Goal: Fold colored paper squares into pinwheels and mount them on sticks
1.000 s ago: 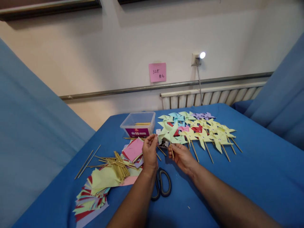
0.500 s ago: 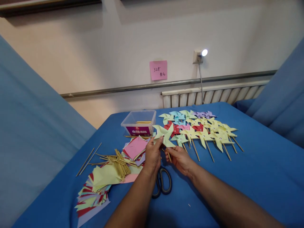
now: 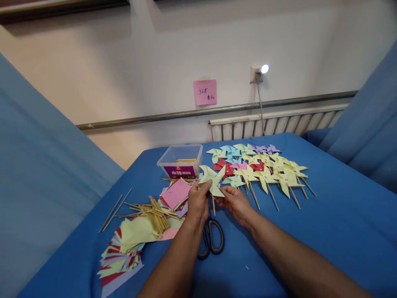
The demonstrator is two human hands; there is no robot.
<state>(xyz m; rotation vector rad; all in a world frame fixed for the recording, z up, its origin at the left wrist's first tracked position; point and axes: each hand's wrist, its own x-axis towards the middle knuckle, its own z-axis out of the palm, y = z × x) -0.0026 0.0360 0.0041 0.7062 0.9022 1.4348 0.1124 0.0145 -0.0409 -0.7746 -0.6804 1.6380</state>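
A pale green paper pinwheel on a wooden stick is held up between my hands over the middle of the table. My left hand grips it, the thumb pressed near its centre and the other fingers behind. My right hand is closed at the pinwheel's lower right blade, fingers bent around behind it; their tips are partly hidden. The stick points down between both hands. Below lies a pair of black-handled scissors, its blades hidden by my left arm. Finished pinwheels in several colours lie to the right.
On the left are a bundle of wooden sticks, a stack of coloured paper squares and fanned paper sheets. A clear plastic box stands behind them. Blue curtains hang at both sides; a radiator is behind the table.
My right hand has moved off the stick up to the blade's edge. The pinwheel has turned slightly and its stick now hangs more upright.
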